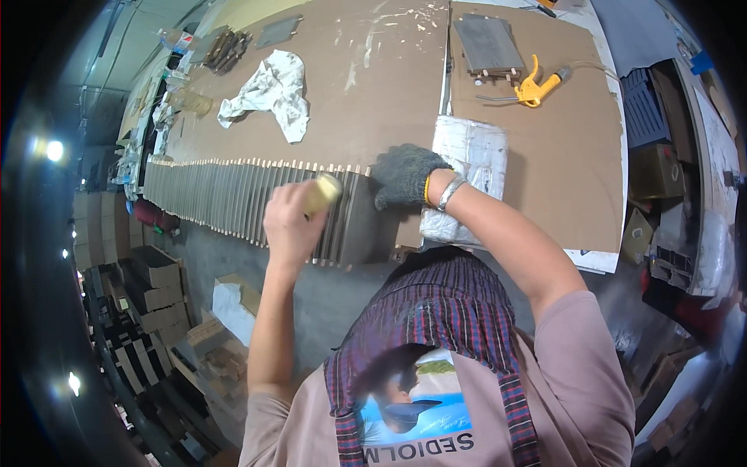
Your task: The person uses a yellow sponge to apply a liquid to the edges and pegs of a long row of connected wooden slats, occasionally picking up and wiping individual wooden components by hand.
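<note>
Slats (226,194) in a row, near edge of bench (381,93)

Row runs from the left to mid-bench. Cloth (274,92) lies crumpled on its far side. Left hand (292,214), bare, over the row's right part, closed round a yellow piece (325,191); both blurred. Right hand (408,177), gloved, at the row's right end; cannot tell whether its fingers are spread or pressed together. Wrapped block (475,156) under that wrist. Far right: boards (489,45), air gun (537,89) just beside.
</note>
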A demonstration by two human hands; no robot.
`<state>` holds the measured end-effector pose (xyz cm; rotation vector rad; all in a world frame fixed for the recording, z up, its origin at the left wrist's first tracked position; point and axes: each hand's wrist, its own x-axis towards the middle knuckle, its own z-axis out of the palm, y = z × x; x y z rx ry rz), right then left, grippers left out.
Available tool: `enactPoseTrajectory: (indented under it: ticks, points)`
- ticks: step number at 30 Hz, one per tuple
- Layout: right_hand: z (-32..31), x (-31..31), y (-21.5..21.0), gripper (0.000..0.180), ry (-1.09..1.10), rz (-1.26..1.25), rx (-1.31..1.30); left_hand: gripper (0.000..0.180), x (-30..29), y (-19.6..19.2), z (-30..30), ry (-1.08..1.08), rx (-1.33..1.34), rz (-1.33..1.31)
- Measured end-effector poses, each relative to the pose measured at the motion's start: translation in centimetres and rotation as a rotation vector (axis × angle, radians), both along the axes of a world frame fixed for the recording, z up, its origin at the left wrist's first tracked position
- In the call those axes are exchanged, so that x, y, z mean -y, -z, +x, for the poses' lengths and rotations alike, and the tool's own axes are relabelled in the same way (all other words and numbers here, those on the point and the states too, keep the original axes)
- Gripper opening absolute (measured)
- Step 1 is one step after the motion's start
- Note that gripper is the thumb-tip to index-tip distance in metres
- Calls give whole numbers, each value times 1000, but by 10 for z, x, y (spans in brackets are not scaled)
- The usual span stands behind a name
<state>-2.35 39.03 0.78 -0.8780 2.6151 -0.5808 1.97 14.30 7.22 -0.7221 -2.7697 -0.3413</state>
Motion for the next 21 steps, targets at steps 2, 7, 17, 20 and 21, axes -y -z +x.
enactPoseTrajectory:
  ticks: [2,7,17,20,21]
  points:
    - [0,0,-4,45,-1,17,21,39,16,4,-4,-161,-97,-30]
    - [-2,-3,1,44,6,-10,27,40,-12,-9,13,93,16,-44]
    - [2,-1,4,43,37,-41,-9,39,-5,14,-2,-132,-139,-54]
    - [3,1,1,42,39,-24,-8,43,-3,9,-1,-54,-75,-19]
    - [2,0,2,42,35,-9,-4,43,-7,3,1,7,-42,10]
